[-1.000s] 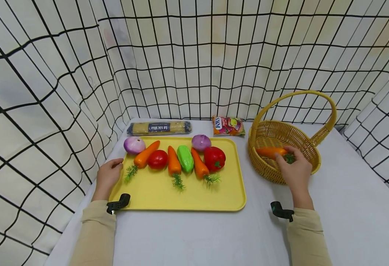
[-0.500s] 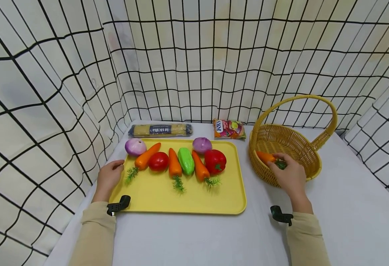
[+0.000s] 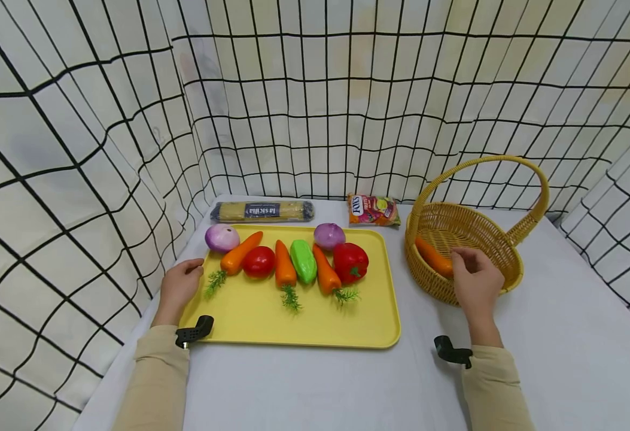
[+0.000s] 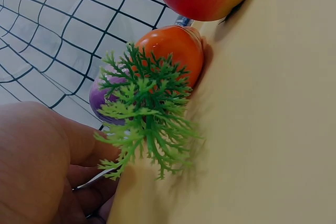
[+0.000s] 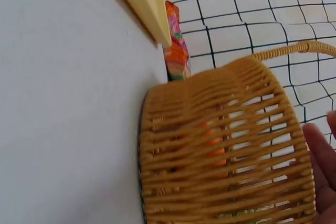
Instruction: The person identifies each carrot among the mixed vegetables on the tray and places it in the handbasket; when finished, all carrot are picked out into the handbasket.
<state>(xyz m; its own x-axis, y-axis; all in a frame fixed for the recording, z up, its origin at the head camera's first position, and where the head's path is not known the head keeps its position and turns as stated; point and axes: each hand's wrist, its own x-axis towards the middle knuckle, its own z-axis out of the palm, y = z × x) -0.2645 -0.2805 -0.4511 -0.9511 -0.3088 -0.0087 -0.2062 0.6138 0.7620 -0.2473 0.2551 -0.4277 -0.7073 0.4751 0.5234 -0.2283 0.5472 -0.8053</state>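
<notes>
A right hand (image 3: pixel 477 281) hovers at the near rim of a basket (image 3: pixel 421 282) toward the desk's (image 3: pixel 304 389) back right corner, its fingers slack and, it appears, released from the carrot (image 3: pixel 432 256) below. The carrot lies inside, slanted along the basket's left wall, 1 end hidden behind the hand. It is likely light, stiff and smooth — probably plastic, hard to bruise but apt to roll — and best held across its thick body, not by the leaves or narrow tip.

The left hand (image 3: pixel 179 287) rests at the left edge of the tray (image 3: pixel 347 326), fingers bent inward; whether they grip the rim cannot be told. Along the tray's back half lie 3 more carrots (image 3: pixel 285 266), 1 tomato (image 3: pixel 259 262), 1 green vegetable (image 3: pixel 303 262), 1 pepper (image 3: pixel 350 262) and 2 onions (image 3: pixel 222 238), 1 of them at the back left corner. Pasta (image 3: pixel 262 211) and candy (image 3: pixel 373 211) line the desk's back edge.

Compared with 0.5 seconds earlier, the right hand sits slightly farther right, the carrot slants more steeply and its leaves no longer show beside the fingers — while the left hand and the tray's load look unchanged.
</notes>
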